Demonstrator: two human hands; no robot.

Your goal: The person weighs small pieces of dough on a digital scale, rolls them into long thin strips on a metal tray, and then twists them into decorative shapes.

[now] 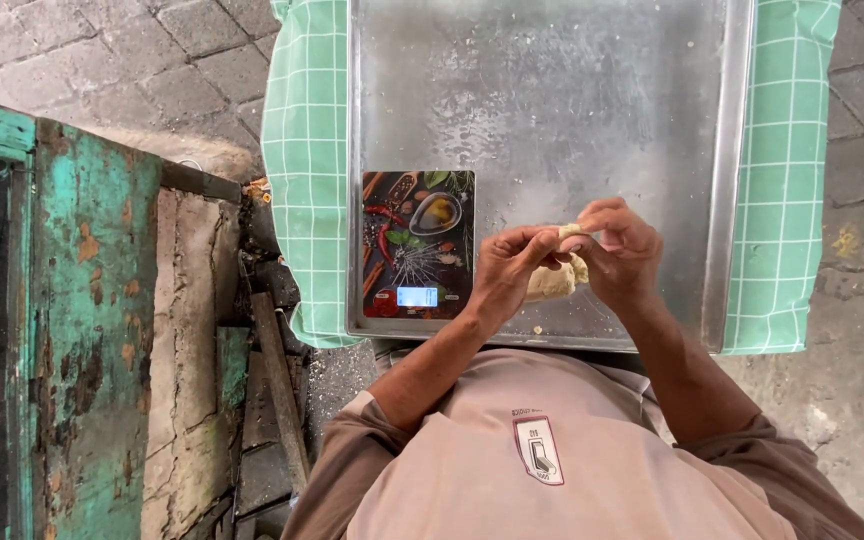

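Pale dough [555, 280] is being pinched between both hands: the left hand [505, 270] and right hand [620, 250] are closing their fingertips on it. Just left of them a kitchen scale [417, 245] is sitting bare on the metal tray [552, 90], so weighing looks undone.

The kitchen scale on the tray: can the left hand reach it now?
Probably yes. The scale lies just beside the left hand on the metal tray, nothing between them, but both hands hold a dough lump.

Soft, even daylight, dull sheen on the metal tray [552, 90], sharp focus throughout.
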